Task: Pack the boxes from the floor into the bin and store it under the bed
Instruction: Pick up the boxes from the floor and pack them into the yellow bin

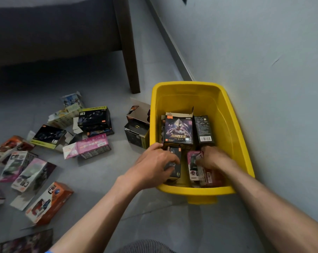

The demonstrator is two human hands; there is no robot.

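Boxes of thin printed card, seen from the head camera: several already inside the yellow bin (233, 128) at 3 o'clock against the wall (264, 52), many more scattered on the floor (100, 179) from 8 to 10 o'clock. Left hand (154, 165) wrapped around a small dark box (173, 161) at the near end of the bin. Right hand (212, 157) curled on a pink box (193, 167) beside it. Probably light, stiff but easy to crush, open flaps catching; best held across the flat sides. Bed leg (127, 52) at 12 o'clock.

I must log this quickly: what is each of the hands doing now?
Left hand: closed on a black box in the yellow bin.
Right hand: on a pink box; grip unclear.
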